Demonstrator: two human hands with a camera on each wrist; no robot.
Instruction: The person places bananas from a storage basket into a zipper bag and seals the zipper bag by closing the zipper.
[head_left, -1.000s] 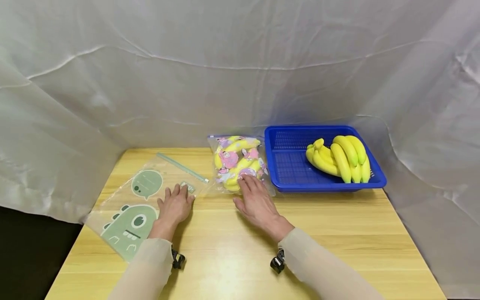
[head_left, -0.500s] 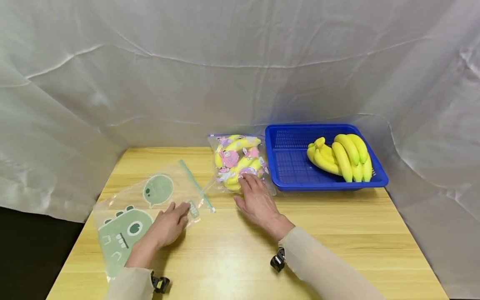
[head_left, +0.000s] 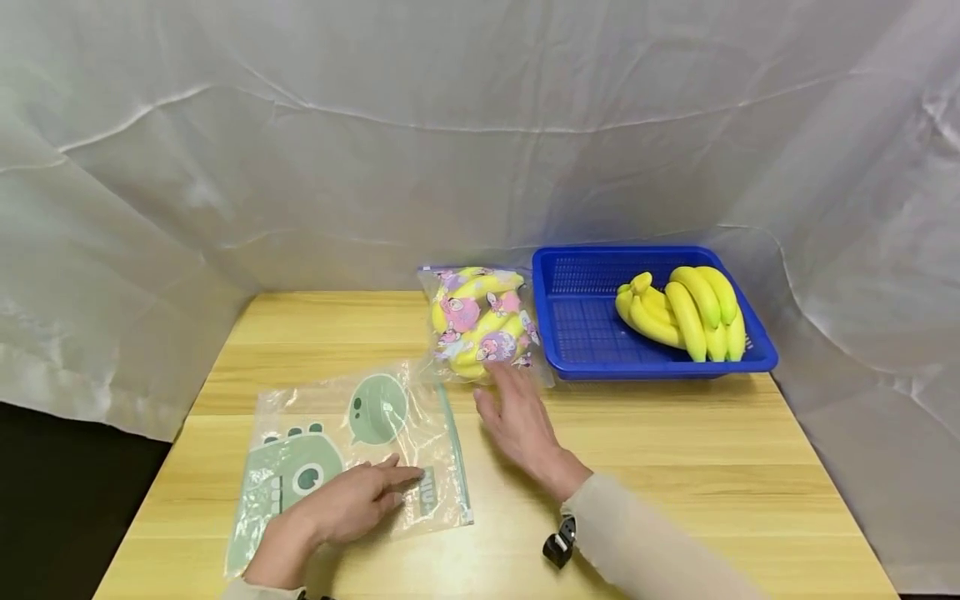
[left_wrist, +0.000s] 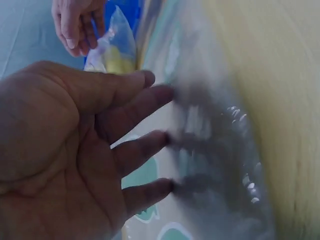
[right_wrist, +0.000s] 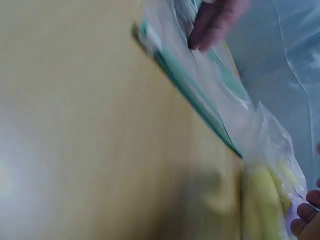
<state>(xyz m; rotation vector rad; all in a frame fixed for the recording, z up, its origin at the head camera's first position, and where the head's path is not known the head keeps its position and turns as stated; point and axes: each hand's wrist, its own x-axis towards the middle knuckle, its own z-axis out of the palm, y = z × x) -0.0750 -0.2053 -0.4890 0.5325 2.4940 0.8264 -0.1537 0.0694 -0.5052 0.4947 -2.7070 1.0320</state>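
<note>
A clear zip bag printed with a green dinosaur lies flat on the table, its green zip edge facing right. My left hand rests on that bag, fingers extended toward the small green label; in the left wrist view the fingertips touch the film. Farther back, a zip bag of bananas with pink and purple cartoon prints lies near the rear edge. At its front edge is my right hand, fingers relaxed and touching or just over the plastic. Part of the right hand falls outside the right wrist view.
A blue plastic basket stands at the back right, beside the banana bag. Loose bananas lie in its right part. Grey curtain hangs behind and at both sides of the wooden table.
The left hand has drawn the dinosaur bag right and toward me, turning it so its zip edge runs nearly front to back. The right hand has barely moved.
</note>
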